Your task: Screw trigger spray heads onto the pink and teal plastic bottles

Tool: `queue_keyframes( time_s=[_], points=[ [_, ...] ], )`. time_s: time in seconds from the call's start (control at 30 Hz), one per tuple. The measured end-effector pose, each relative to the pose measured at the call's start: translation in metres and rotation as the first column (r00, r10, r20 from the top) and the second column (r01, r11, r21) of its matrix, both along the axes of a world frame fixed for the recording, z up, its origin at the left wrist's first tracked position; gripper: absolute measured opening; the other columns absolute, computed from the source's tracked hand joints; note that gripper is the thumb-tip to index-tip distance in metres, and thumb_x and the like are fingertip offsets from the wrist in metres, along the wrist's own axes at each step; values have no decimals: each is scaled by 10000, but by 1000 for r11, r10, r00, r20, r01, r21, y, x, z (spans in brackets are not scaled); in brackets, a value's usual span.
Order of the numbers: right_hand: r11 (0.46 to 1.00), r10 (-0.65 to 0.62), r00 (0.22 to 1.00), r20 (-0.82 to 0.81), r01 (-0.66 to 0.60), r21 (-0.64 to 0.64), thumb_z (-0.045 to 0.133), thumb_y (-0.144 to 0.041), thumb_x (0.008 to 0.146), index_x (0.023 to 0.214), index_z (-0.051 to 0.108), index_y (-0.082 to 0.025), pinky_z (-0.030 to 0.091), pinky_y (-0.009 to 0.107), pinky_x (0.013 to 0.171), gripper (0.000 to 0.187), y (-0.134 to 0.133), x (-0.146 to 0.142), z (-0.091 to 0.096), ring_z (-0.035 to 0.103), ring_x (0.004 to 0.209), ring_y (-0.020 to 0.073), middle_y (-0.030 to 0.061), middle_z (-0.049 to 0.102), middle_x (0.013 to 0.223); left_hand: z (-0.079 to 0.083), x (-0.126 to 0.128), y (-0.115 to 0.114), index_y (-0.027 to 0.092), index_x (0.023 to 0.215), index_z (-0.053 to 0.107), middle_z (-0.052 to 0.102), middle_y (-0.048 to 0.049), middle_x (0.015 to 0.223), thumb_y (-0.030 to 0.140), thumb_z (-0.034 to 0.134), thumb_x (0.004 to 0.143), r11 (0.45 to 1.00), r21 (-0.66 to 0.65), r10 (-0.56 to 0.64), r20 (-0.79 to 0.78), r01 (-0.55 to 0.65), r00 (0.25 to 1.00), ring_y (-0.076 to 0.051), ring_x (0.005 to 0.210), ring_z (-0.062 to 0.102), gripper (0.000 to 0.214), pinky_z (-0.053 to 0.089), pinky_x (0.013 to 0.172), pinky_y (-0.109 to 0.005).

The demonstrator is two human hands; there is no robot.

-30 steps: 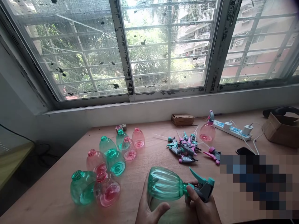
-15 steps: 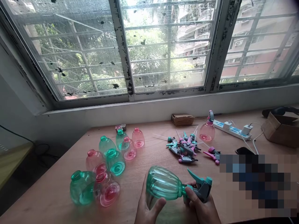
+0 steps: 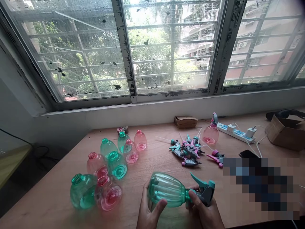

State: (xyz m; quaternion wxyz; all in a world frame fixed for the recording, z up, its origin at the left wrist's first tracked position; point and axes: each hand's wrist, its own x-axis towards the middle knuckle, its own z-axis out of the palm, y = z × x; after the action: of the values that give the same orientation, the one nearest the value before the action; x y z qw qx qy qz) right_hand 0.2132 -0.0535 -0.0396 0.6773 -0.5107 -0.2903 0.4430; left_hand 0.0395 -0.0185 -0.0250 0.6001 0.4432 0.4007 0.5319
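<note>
A clear green spray bottle lies sideways just above the wooden table, held near the front edge. My left hand wraps round its belly, thumb across the front. My right hand grips the neck and the teal and grey trigger head fitted on the bottle. Several loose trigger heads, pink and teal, lie in a heap behind the bottle.
Several empty green and pink bottles lie at the left of the table. One pink bottle with a sprayer stands by a white power strip. A cardboard box sits far right, a small brown box by the wall.
The bottle has sunk slightly and shifted a little left in both hands. My left thumb has moved further up over its belly. Nothing else on the table has moved.
</note>
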Motion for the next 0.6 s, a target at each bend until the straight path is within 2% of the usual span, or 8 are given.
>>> queue_keyframes(
  time_s=[0.1,0.2,0.3,0.43,0.6],
  points=[
    [1000,-1,1000,13,1,-15,800,-601,710,847,620,-190,417,260,461,469,1,2,-1,556,415,158,-1,668,502,0,0,1,218,1365,588,628,-116,1418,442,864,669,1000,23,21,-26,-20,999,-363,1374,514,781,369,1187,-454],
    [1000,-25,1000,15,25,-9,774,-595,749,859,602,-197,425,255,478,447,2,5,-5,552,417,146,-8,669,510,-6,1,1,270,1423,533,571,-89,1485,393,856,693,998,62,1,-10,0,1000,-338,1405,483,808,325,1214,-446],
    [1000,19,999,34,-19,-12,775,-599,747,840,605,-195,439,260,481,448,3,7,-8,577,435,159,4,678,517,-8,1,0,279,1453,483,573,-95,1480,388,833,728,997,72,-4,-25,6,1000,-327,1401,489,813,341,1206,-443],
    [999,32,999,43,-31,-24,794,-589,727,856,625,-188,442,261,475,454,3,7,-8,582,433,164,3,677,507,-7,0,1,209,1441,483,577,-156,1464,456,820,735,1000,9,10,-2,-10,1000,-362,1382,503,820,369,1181,-482],
    [1000,17,999,41,-16,-27,783,-586,745,861,608,-192,436,262,487,446,3,9,-10,584,448,165,2,682,518,-8,2,3,248,1365,559,617,-106,1426,374,843,713,998,51,39,-10,-38,999,-341,1362,528,722,407,1157,-434]
  ],
)
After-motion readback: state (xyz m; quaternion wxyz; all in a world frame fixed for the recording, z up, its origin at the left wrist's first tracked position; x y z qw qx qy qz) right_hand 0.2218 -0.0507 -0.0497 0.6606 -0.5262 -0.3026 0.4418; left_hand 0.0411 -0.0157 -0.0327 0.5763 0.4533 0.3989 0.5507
